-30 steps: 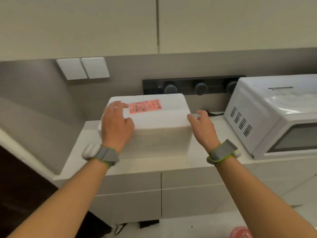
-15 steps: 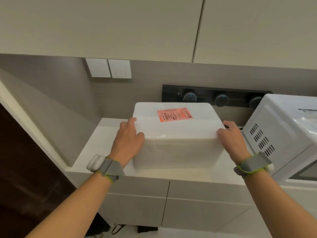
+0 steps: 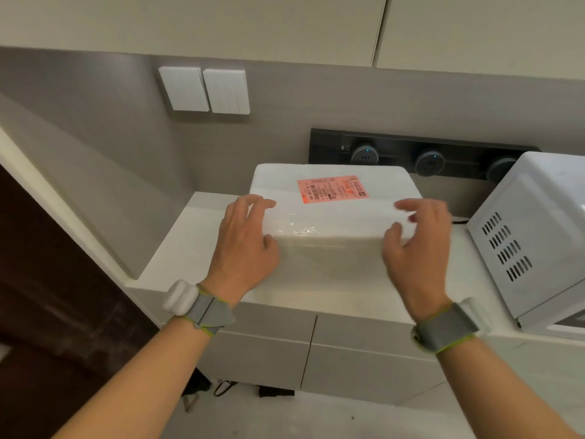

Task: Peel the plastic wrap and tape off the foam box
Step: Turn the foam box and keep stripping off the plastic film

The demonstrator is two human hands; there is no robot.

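Note:
The white foam box (image 3: 332,213) stands on the white counter (image 3: 186,245), an orange shipping label (image 3: 332,189) on its lid. Shiny plastic wrap (image 3: 300,231) covers it and wrinkles at the near top edge. My left hand (image 3: 243,245) rests on the near left corner, with the fingers lying over the lid and the thumb on the front face. My right hand (image 3: 418,248) is at the near right corner. Its curled fingers on the lid and its thumb on the front face pinch the wrapped edge. That hand is blurred.
A white microwave (image 3: 531,236) stands close to the box's right side. Behind the box a black socket rail (image 3: 427,160) runs along the wall, with light switches (image 3: 205,90) to its upper left. Wall cabinets hang overhead. The counter ends at a side wall on the left.
Both hands left the box's sides and came onto its near top edge. The right hand's fingers have curled onto the lid. The camera has moved closer and looks further down.

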